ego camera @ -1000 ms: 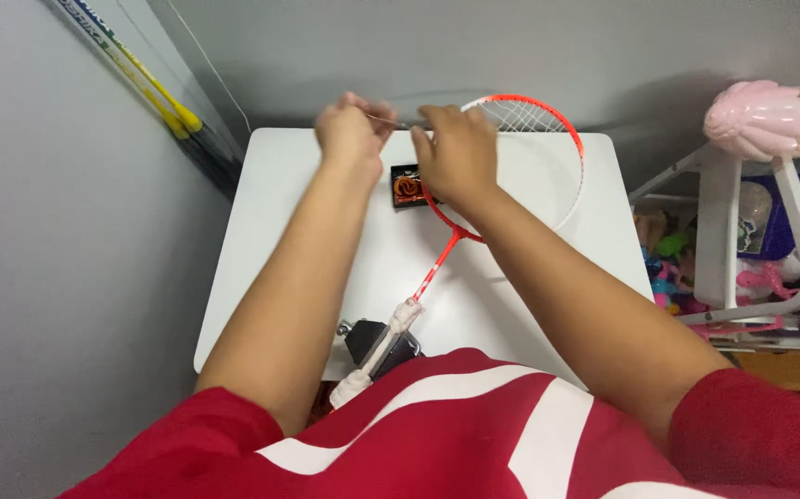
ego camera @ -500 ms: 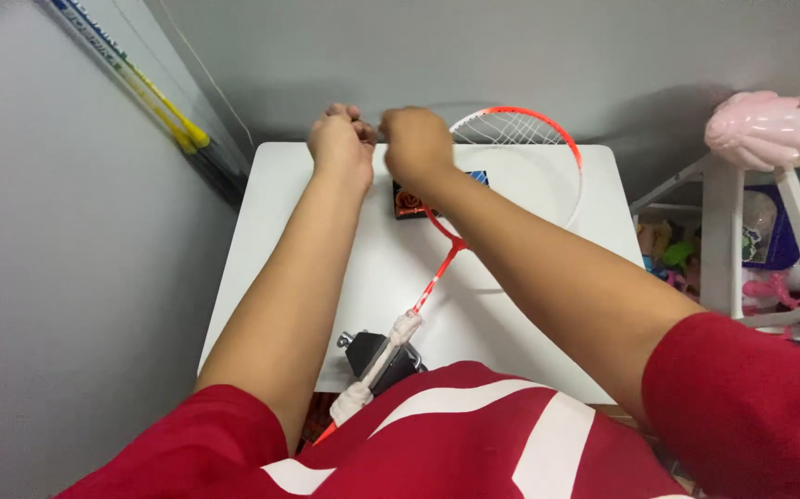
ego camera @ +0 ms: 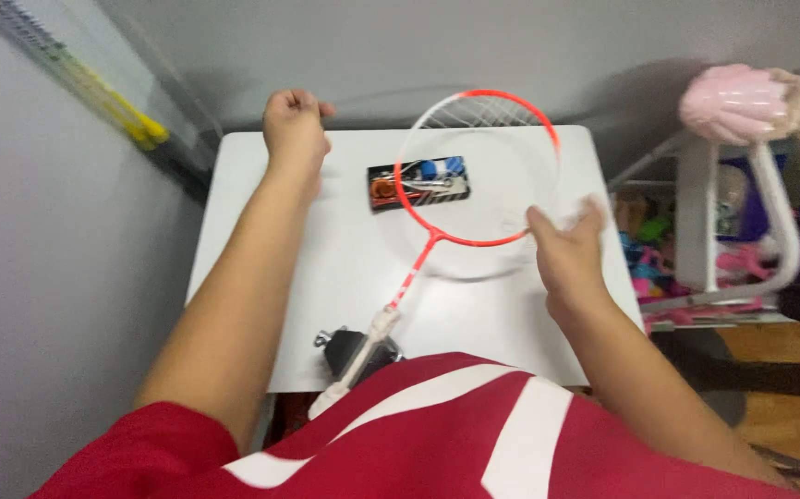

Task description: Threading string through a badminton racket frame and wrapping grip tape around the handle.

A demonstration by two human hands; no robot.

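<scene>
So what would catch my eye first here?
Likely the orange and white racket, its frame lying on the white table over a small dark packet. The left hand is closed at the table's far edge, and the right hand is by the frame's near right side.

We wear a red short-sleeved shirt (ego camera: 418, 434) crossed by broad white stripes; our forearms are bare, and our left hand (ego camera: 295, 125) and right hand (ego camera: 568, 251) carry no gloves.
</scene>
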